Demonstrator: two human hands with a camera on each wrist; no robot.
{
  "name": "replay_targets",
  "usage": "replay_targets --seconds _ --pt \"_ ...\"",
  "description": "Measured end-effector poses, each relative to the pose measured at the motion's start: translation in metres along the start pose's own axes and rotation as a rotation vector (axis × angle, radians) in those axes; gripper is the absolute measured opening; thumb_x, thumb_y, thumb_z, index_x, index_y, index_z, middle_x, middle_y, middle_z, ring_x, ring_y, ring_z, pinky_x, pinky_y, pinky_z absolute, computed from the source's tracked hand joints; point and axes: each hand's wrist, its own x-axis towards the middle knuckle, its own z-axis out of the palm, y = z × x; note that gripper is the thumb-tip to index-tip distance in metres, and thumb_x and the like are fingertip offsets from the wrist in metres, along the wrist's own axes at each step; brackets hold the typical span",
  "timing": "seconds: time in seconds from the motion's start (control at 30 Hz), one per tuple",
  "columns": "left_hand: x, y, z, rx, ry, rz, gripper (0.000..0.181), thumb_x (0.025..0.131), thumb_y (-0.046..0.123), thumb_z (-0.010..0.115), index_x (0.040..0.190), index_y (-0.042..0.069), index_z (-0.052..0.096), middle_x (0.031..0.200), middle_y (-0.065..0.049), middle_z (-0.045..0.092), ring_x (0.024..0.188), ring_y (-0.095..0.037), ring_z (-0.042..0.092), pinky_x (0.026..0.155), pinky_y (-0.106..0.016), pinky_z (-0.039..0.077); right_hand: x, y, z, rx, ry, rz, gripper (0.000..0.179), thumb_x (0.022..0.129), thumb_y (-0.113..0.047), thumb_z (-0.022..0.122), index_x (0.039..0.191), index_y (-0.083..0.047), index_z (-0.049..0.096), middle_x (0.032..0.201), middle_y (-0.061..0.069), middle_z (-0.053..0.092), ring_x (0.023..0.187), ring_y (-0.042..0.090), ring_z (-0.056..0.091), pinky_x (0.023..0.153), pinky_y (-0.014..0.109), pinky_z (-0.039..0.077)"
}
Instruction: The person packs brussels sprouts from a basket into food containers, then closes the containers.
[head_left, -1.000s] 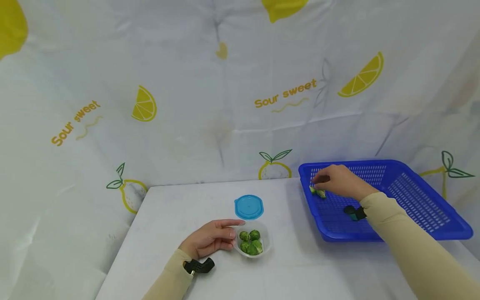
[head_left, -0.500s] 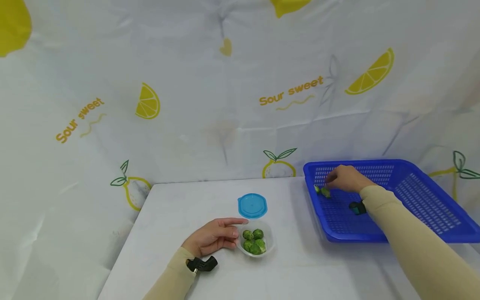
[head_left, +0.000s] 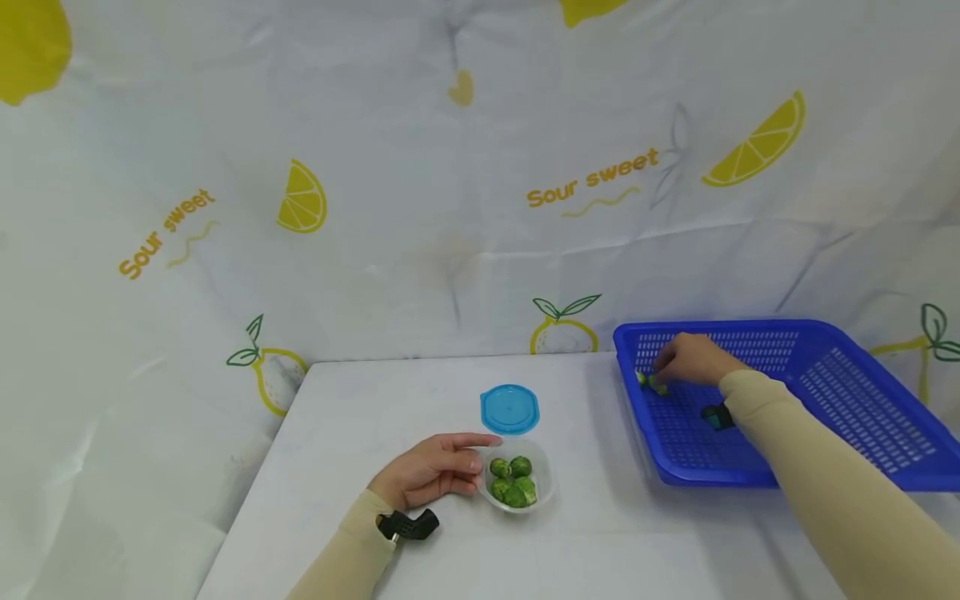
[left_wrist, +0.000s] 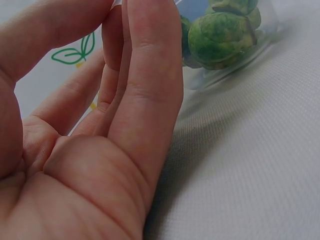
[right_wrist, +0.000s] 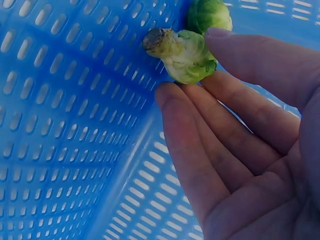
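Observation:
My left hand (head_left: 431, 468) lies on the table, thumb and loosely straight fingers touching the left side of a small clear plastic container (head_left: 547, 482). Several green Brussels sprouts (head_left: 519, 493) sit in it; the left wrist view shows one sprout (left_wrist: 220, 41) through the wall. Over at the right, my right hand (head_left: 693, 362) reaches into the blue basket (head_left: 712, 477). Its thumb and fingertips close around a Brussels sprout (right_wrist: 187, 56) with a pale, browned stem end, near the basket wall. A second sprout (right_wrist: 207, 15) lies right behind that one.
Behind the container lies a blue lid (head_left: 510, 409), flat on the white table (head_left: 375, 400). A white curtain (head_left: 420, 183) with lemon prints hangs behind the table. The basket's perforated sides rise around my right hand.
My right hand has lowered and shifted slightly right, its fingers now around a sprout in the basket. My left hand stays at the container. The head view has shifted a little.

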Motion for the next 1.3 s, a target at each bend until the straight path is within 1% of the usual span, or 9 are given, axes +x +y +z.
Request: replay_targets --seconds 0.1,0.27,0.4,0.63,0.73,0.87,1.07,1.17,1.3 --pt "0.001 0.0 0.002 -0.004 -0.007 0.004 0.061 0.103 0.006 0.07 0.16 0.003 0.05 0.095 0.003 0.074 0.086 -0.006 0.072 0.084 -0.024 0.066 0.0 0.001 0.002 -0.001 0.001 -0.003 0.034 0.089 -0.019 0.083 0.112 0.005 0.08 0.11 0.022 0.08 0.101 0.037 0.076 0.091 0.06 0.063" --pt "0.003 0.0 0.005 -0.017 -0.009 0.002 0.061 0.102 0.006 0.07 0.16 0.003 0.05 0.094 0.003 0.075 0.085 -0.006 0.073 0.083 -0.023 0.066 0.0 0.006 0.003 0.0 0.001 -0.002 0.033 0.088 -0.016 0.083 0.112 0.006 0.08 0.11 0.023 0.08 0.102 0.039 0.076 0.092 0.06 0.063" --pt "0.004 -0.001 0.005 -0.019 -0.01 -0.002 0.059 0.104 0.004 0.067 0.161 0.003 0.049 0.094 0.002 0.075 0.086 -0.006 0.073 0.083 -0.023 0.066 -0.001 0.008 0.003 0.001 -0.001 -0.01 0.032 0.086 -0.015 0.084 0.11 0.006 0.08 0.109 0.023 0.08 0.1 0.04 0.076 0.09 0.06 0.063" --pt "0.003 -0.004 0.004 -0.032 0.005 -0.009 0.056 0.106 0.001 0.063 0.16 0.005 0.051 0.094 0.001 0.075 0.086 -0.008 0.073 0.084 -0.024 0.066 -0.006 0.008 0.0 0.001 -0.003 0.02 0.031 0.088 -0.018 0.084 0.11 0.003 0.081 0.107 0.019 0.081 0.099 0.035 0.076 0.092 0.06 0.063" --pt "0.003 -0.004 0.004 -0.028 0.003 -0.002 0.056 0.105 0.0 0.063 0.16 0.004 0.051 0.095 0.001 0.073 0.086 -0.008 0.073 0.084 -0.024 0.066 -0.012 0.006 -0.004 0.0 0.003 0.01 0.031 0.09 -0.02 0.084 0.111 0.003 0.081 0.106 0.017 0.081 0.098 0.033 0.077 0.092 0.061 0.062" --pt "0.002 -0.004 0.004 -0.02 -0.009 0.001 0.058 0.104 -0.001 0.064 0.16 0.004 0.051 0.096 0.001 0.07 0.088 -0.009 0.074 0.085 -0.025 0.066 -0.025 0.0 -0.013 -0.003 0.02 -0.013 0.03 0.094 -0.021 0.081 0.114 0.001 0.081 0.11 0.017 0.081 0.101 0.034 0.076 0.091 0.06 0.063" --pt "0.001 -0.002 0.003 -0.002 -0.005 0.007 0.063 0.101 0.001 0.069 0.161 0.004 0.049 0.095 0.003 0.069 0.087 -0.008 0.074 0.085 -0.025 0.066 -0.043 -0.021 -0.025 -0.002 0.04 -0.048 0.028 0.099 -0.021 0.076 0.119 -0.001 0.08 0.114 0.014 0.081 0.108 0.038 0.075 0.092 0.059 0.063" --pt "0.0 -0.001 0.002 -0.002 -0.006 0.017 0.06 0.102 -0.001 0.066 0.16 0.004 0.05 0.094 0.003 0.069 0.085 -0.008 0.074 0.084 -0.025 0.067 -0.05 -0.033 -0.029 -0.005 0.051 -0.051 0.028 0.1 -0.021 0.076 0.12 -0.003 0.08 0.115 0.012 0.081 0.11 0.038 0.074 0.093 0.059 0.063" --pt "-0.001 -0.001 0.002 -0.008 0.001 0.018 0.058 0.103 -0.004 0.062 0.16 0.004 0.051 0.093 0.003 0.07 0.084 -0.008 0.074 0.083 -0.025 0.067 -0.061 -0.047 -0.031 -0.011 0.073 -0.057 0.027 0.101 -0.022 0.076 0.121 -0.004 0.08 0.116 0.011 0.081 0.107 0.032 0.076 0.093 0.059 0.063"
